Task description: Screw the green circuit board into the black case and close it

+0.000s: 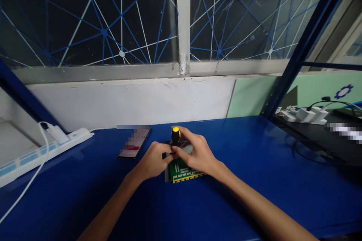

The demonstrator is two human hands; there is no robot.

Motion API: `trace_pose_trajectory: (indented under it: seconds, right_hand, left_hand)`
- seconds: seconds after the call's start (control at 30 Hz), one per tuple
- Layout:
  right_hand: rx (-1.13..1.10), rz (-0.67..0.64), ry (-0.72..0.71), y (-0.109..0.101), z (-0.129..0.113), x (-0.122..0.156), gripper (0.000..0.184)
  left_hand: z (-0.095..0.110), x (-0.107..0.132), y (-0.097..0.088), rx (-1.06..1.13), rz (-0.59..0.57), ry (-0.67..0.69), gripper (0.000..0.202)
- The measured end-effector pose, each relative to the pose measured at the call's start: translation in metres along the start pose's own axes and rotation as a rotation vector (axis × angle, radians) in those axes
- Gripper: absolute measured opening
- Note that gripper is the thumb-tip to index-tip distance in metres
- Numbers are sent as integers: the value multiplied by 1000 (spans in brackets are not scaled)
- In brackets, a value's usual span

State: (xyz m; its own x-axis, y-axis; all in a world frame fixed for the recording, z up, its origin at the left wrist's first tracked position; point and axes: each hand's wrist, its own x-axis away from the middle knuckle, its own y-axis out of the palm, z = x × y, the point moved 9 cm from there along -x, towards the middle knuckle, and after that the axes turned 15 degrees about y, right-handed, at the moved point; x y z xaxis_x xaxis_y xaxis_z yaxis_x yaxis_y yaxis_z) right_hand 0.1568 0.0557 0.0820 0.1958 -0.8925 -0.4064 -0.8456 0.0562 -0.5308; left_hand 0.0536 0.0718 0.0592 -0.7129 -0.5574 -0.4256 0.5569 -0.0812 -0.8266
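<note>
A screwdriver [175, 135] with a black and yellow handle stands roughly upright over a green circuit board [181, 170]. My right hand [199, 150] is closed around the screwdriver, its thumb and fingers at the lower part of the handle. From the other side, my left hand [155, 160] has its thumb and forefinger pinched close to the screwdriver's lower end; what lies between those fingertips is hidden. Yellow parts line the board's near edge, and a grey plate shows under its left side. Both hands cover the far part of the board and the screwdriver's tip.
The blue table [93, 188] carries a phone [135, 145] left of my hands. A white power strip [42, 154] with a cable lies along the left edge. Blue metal posts [305, 52] rise at both sides. At the right, plugs and cables [308, 115] sit on a black surface.
</note>
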Motion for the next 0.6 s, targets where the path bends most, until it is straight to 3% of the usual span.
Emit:
trace_pose_trajectory:
  seconds: [0.23,0.37,0.6]
  right_hand:
    - [-15,-12,34,2,4,-1,40]
    - [-7,-5,18,1,2,-2,43]
    - [-40,-44,-19,0,-4,-1,36]
  left_hand:
    - [2,0,3,16,-32,5,23]
    - [0,-1,0,-10,-3,10,16]
    - [-3,0,3,22,2,10,24]
